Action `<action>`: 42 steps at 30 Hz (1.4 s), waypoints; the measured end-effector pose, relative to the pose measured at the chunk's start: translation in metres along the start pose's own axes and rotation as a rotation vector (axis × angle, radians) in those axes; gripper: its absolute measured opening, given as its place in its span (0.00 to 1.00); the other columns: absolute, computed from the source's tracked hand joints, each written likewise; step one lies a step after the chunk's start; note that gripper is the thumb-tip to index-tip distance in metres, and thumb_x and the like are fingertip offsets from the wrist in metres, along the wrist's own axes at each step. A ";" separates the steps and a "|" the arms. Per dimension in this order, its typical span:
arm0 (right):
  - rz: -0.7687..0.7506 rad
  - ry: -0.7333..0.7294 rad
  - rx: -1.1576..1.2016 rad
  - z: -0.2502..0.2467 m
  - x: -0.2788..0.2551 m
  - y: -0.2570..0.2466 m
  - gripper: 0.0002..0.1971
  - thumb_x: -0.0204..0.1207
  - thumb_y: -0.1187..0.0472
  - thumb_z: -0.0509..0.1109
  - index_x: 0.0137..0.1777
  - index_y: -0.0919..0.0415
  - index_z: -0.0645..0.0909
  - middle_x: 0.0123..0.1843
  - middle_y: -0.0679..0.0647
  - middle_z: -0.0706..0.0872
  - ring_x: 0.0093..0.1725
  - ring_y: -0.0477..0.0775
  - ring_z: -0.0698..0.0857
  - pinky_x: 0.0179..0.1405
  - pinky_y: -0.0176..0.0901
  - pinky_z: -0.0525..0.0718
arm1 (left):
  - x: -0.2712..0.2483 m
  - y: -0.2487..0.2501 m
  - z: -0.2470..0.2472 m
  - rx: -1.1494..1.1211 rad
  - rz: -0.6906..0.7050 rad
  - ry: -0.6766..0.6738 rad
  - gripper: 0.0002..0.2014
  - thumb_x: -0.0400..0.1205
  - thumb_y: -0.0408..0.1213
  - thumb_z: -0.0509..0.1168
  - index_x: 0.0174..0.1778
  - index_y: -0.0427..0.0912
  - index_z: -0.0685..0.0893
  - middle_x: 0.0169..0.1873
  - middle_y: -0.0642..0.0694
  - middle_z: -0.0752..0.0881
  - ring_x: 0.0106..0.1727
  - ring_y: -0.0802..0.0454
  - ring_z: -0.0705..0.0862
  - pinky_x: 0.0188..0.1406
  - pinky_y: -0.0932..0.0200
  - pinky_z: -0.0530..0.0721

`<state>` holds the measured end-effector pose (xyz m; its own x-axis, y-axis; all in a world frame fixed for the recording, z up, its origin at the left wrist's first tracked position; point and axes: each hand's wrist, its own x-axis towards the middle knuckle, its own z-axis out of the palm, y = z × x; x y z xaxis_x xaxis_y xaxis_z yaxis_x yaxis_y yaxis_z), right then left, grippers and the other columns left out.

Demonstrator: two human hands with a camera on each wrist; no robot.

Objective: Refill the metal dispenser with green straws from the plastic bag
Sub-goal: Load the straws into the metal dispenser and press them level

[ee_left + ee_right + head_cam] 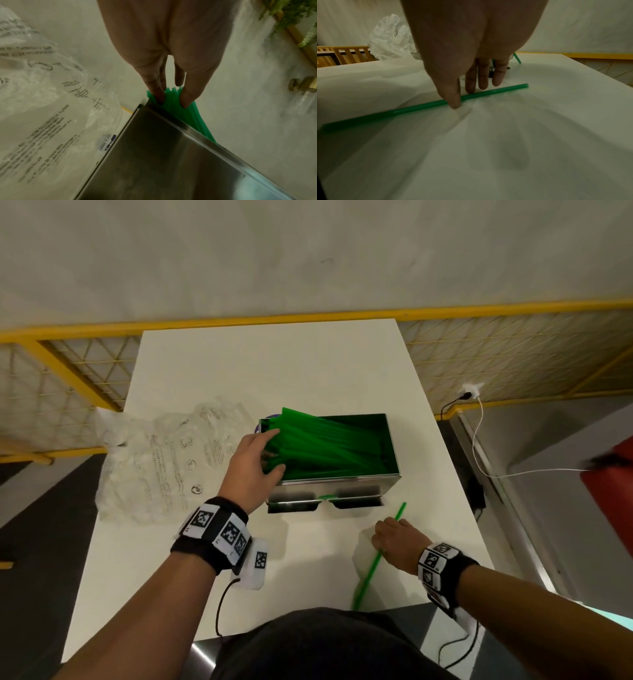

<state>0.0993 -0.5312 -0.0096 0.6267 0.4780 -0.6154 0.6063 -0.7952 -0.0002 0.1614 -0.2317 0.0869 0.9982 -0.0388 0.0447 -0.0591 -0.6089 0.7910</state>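
Note:
The metal dispenser (359,491) stands open-topped mid-table, filled with a slanted bundle of green straws (325,446). My left hand (272,453) is at its left end. In the left wrist view the thumb and fingers (159,97) hold the bundle's ends (173,92) above the dispenser's steel wall (154,162). A single green straw (376,556) lies on the table in front of the dispenser. My right hand (383,534) pinches it (419,106), thumb on the near side and fingers on the far side. The clear plastic bag (161,460) lies crumpled and flat to the left.
One straw end shows in the dispenser's front slot (325,497). A yellow mesh fence (85,364) runs behind and beside the white table (274,364). A white cable (479,440) and a red object (613,494) are off the table's right edge.

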 end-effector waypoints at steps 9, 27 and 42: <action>-0.052 0.275 0.174 -0.048 -0.011 -0.009 0.17 0.84 0.55 0.48 0.59 0.60 0.77 0.58 0.56 0.83 0.56 0.60 0.81 0.57 0.50 0.73 | -0.001 -0.005 -0.017 0.075 -0.100 0.042 0.15 0.73 0.32 0.75 0.54 0.41 0.83 0.44 0.46 0.82 0.34 0.50 0.81 0.35 0.67 0.75; 0.034 0.648 0.303 -0.174 0.050 -0.024 0.15 0.83 0.55 0.62 0.62 0.58 0.84 0.57 0.55 0.85 0.60 0.57 0.78 0.61 0.48 0.71 | 0.025 -0.014 -0.029 -0.392 -0.351 0.220 0.06 0.84 0.34 0.61 0.50 0.39 0.83 0.39 0.38 0.87 0.37 0.45 0.86 0.39 0.53 0.89; 0.187 0.422 0.653 -0.152 0.047 0.002 0.39 0.75 0.50 0.71 0.82 0.54 0.55 0.76 0.56 0.66 0.75 0.59 0.67 0.73 0.60 0.71 | 0.018 0.001 -0.014 0.024 -0.145 -0.056 0.17 0.74 0.29 0.73 0.58 0.40 0.83 0.41 0.49 0.83 0.41 0.53 0.81 0.45 0.67 0.79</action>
<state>0.2039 -0.4534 0.0814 0.9012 0.3120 -0.3007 0.1456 -0.8717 -0.4680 0.1791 -0.2216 0.0971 0.9946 0.0068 -0.1038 0.0849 -0.6298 0.7721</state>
